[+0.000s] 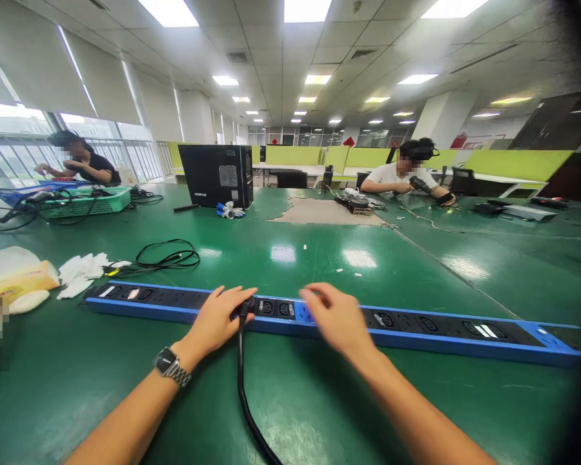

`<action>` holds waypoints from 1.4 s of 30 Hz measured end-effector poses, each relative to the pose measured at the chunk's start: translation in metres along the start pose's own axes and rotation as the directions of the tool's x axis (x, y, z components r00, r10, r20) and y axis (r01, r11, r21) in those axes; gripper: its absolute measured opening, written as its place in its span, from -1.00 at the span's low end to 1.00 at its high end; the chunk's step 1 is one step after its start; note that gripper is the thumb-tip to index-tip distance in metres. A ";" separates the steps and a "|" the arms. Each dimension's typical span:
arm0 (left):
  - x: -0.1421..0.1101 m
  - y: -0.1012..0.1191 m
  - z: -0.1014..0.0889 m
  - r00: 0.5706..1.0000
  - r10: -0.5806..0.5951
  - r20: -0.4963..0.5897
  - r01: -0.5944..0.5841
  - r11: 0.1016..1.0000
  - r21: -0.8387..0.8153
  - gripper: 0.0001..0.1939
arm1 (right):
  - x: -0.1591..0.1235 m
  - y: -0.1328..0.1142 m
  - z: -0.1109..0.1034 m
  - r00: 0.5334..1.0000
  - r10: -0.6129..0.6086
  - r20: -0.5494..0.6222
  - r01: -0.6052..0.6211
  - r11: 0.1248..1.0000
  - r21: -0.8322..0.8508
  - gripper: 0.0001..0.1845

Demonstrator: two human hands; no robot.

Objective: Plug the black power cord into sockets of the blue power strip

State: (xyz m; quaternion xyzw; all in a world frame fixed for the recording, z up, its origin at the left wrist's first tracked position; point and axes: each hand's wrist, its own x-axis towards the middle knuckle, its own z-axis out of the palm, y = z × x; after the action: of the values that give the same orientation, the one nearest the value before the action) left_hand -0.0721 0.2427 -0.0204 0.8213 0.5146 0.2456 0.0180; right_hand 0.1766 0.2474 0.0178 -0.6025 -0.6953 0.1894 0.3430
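A long blue and black power strip (416, 326) lies across the green table (290, 400) in front of me. A black cable (244, 394) runs from the table's near edge up to a black plug (244, 307) seated in the strip. My left hand (220, 318), with a watch on its wrist, rests on the strip with its fingers over that plug. My right hand (336, 318) hovers over the strip just right of the plug, fingers apart and blurred, holding nothing.
A coiled black cable (167, 256), white scraps (84, 268) and a tissue pack (17, 276) lie at the left. A black computer case (217, 174) and a green basket (84, 201) stand farther back. Two people work at the table's far side.
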 end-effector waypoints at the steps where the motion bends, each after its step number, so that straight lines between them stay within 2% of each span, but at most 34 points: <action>1: -0.002 -0.001 0.001 1.000 -0.015 -0.002 0.016 0.999 0.039 -0.24 | 0.003 -0.028 0.016 0.994 0.018 0.109 -0.013 0.999 -0.045 -0.44; 3: -0.009 -0.007 0.004 0.997 -0.058 -0.052 0.063 0.992 0.111 0.03 | 0.010 -0.073 0.042 0.962 -0.001 0.272 0.037 0.991 -0.128 -0.43; 5: -0.015 -0.014 0.009 0.992 -0.072 -0.103 0.087 0.984 0.153 0.01 | 0.018 -0.090 0.053 0.948 -0.004 0.318 0.043 0.992 -0.116 -0.61; 7: -0.018 -0.020 0.012 0.991 -0.064 -0.121 0.085 0.980 0.180 -0.05 | 0.022 -0.077 0.044 0.963 -0.018 0.269 0.037 0.997 -0.065 -0.69; 9: -0.018 -0.022 0.014 0.990 -0.068 -0.124 0.091 0.976 0.198 -0.05 | 0.022 -0.043 0.021 0.988 -0.011 0.155 0.007 1.000 0.025 -0.62; 10: -0.017 -0.021 0.014 0.990 -0.075 -0.120 0.098 0.975 0.201 -0.04 | 0.021 -0.024 0.009 0.991 0.042 0.129 -0.051 0.996 0.067 -0.58; 11: -0.016 -0.019 0.014 0.989 -0.087 -0.118 0.109 0.974 0.200 -0.04 | 0.020 -0.006 -0.001 0.987 0.078 0.139 -0.090 0.992 0.083 -0.55; 12: -0.015 -0.016 0.015 0.988 -0.099 -0.120 0.121 0.974 0.192 -0.05 | 0.019 0.007 -0.008 0.983 0.061 0.174 -0.079 0.992 0.099 -0.54; 14: -0.011 -0.006 0.016 0.984 -0.110 -0.137 0.131 0.978 0.160 -0.08 | 0.015 0.019 -0.011 0.972 0.005 0.233 -0.028 0.995 0.092 -0.56; 16: -0.004 0.009 0.020 0.986 -0.075 -0.151 0.090 0.991 0.100 -0.15 | 0.013 0.013 -0.005 0.971 -0.037 0.235 0.038 0.999 -0.001 -0.61; 19: 0.012 0.040 0.030 0.990 0.051 -0.134 -0.057 0.997 -0.044 -0.24 | 0.013 -0.006 0.003 0.979 0.001 0.204 0.053 0.965 -0.257 -0.67; 21: 0.024 0.061 0.039 0.989 0.108 -0.106 -0.122 0.983 -0.138 -0.26 | 0.016 -0.014 0.001 0.978 0.019 0.206 0.053 0.939 -0.340 -0.68; 24: 0.035 0.079 0.048 0.995 0.059 -0.081 -0.075 0.975 -0.208 -0.24 | 0.019 -0.013 -0.006 0.975 0.028 0.221 0.054 0.933 -0.355 -0.69; 31: 0.041 0.090 0.049 0.996 -0.028 -0.083 0.007 0.971 -0.238 -0.24 | 0.017 -0.003 -0.001 0.972 0.022 0.235 0.052 0.952 -0.303 -0.68; 33: 0.045 0.096 0.050 0.994 -0.056 -0.093 0.031 0.968 -0.250 -0.32 | 0.014 0.010 -0.001 0.988 0.009 0.155 0.022 0.980 -0.200 -0.62; 35: 0.046 0.100 0.055 0.990 -0.066 -0.126 0.028 0.960 -0.279 -0.51 | 0.011 0.030 -0.001 1.000 0.017 -0.019 -0.019 0.995 -0.098 -0.58; 37: 0.045 0.100 0.062 0.980 -0.063 -0.186 0.002 0.950 -0.313 -0.68 | 0.006 0.050 0.001 0.984 0.004 -0.177 -0.026 0.992 -0.121 -0.56; 40: 0.040 0.094 0.071 0.947 -0.032 -0.321 -0.077 0.944 -0.321 -0.73 | -0.001 0.066 0.008 0.977 -0.073 -0.202 0.025 0.972 -0.233 -0.57; 42: 0.040 0.091 0.069 0.898 0.027 -0.440 -0.166 0.945 -0.282 -0.77 | -0.003 0.065 0.012 0.974 -0.097 -0.203 0.031 0.951 -0.307 -0.59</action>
State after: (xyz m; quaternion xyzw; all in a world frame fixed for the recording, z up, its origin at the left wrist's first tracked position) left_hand 0.0471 0.2493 -0.0401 0.7582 0.4184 0.4997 0.0217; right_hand 0.2142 0.2593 -0.0355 -0.6419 -0.6939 0.0031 0.3264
